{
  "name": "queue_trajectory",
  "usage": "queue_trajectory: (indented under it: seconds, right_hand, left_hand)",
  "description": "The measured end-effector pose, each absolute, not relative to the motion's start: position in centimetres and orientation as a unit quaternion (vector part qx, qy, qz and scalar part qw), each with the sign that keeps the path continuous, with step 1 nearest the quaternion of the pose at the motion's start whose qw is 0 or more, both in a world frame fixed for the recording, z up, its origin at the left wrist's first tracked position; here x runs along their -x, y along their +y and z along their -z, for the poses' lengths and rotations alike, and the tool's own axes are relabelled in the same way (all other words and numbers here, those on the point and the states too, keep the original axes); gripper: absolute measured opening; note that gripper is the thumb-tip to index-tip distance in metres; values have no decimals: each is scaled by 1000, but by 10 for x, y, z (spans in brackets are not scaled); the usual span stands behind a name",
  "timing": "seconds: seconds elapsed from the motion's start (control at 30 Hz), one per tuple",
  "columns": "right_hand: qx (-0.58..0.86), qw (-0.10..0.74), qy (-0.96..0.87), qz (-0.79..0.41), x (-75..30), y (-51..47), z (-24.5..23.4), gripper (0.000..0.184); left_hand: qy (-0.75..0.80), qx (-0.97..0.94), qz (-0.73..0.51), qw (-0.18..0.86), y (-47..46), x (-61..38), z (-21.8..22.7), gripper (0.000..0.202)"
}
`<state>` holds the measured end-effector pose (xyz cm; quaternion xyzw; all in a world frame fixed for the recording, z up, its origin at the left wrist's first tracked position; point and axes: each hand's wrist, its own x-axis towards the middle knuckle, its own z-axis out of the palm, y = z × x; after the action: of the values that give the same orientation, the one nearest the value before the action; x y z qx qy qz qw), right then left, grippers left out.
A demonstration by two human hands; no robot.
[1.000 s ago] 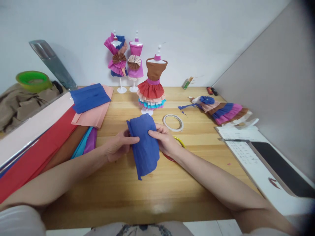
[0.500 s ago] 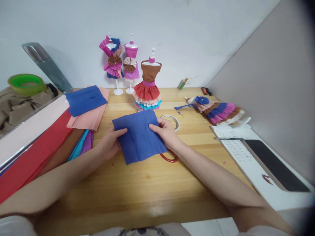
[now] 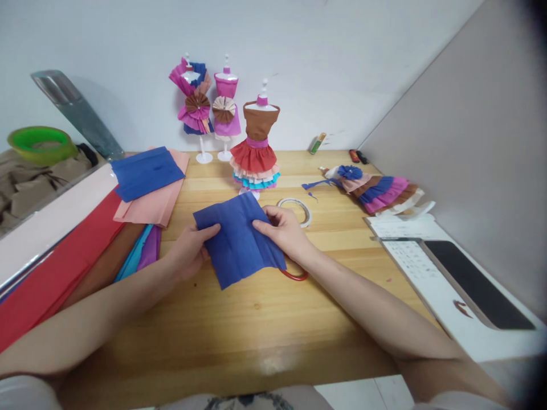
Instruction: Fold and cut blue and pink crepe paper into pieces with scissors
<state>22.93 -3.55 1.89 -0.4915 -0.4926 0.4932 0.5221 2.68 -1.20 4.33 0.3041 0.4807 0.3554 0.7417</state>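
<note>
A square piece of blue crepe paper (image 3: 237,239) is held up above the wooden table (image 3: 256,341) between both hands. My left hand (image 3: 193,247) pinches its left edge, thumb on top and fingers underneath. On the opposite side my right hand (image 3: 284,229) grips the paper the same way, its fingertips partly hidden. Just beyond the right hand lies a white roll of tape (image 3: 305,212). A red handle loop (image 3: 294,276) pokes out from under the paper; the rest of that tool is covered. Behind stands a small mannequin (image 3: 260,128) in a brown top and ruffled skirt.
Two more dressed mannequins (image 3: 197,105) stand by the wall. Stacked coloured crepe paper (image 3: 81,250) fills the left side, with another blue sheet (image 3: 147,172) on top. At right lie a striped paper dress (image 3: 380,191), a glue stick (image 3: 318,143) and a white board (image 3: 410,273).
The right hand has moved slightly left, closer to the left hand. The blue crepe paper has bent and narrowed a little between them. The whole view has shifted slightly.
</note>
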Motion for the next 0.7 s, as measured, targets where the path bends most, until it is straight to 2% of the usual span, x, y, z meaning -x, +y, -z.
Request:
queue_trajectory:
  seconds: [0.23,0.3,0.43,0.53,0.63,0.7]
  right_hand:
    - [457,515,-501,-525,-219,-48,-25,26]
    - [433,503,-503,-553,-218,-51,-26,35]
    - [382,488,-492,-611,-218,-54,-27,53]
    - [372,478,-491,-626,-218,-55,-27,51]
    - [371,474,-500,-623,-218,-54,-27,46]
    - [396,506,-498,-582,-220,-52,-27,39]
  left_hand:
    - [464,-299,-345,759,-17,-27,-45,15]
    - [448,-294,-334,775,-17,-27,-44,13]
    - [379,-308,-319,812,-16,-26,-41,32]
    - [331,-349,-316,818,-16,-25,-38,42]
    - [348,-362,-321,803,-18,-26,-37,35]
    - [387,-342,-325,792,-18,-26,-37,27]
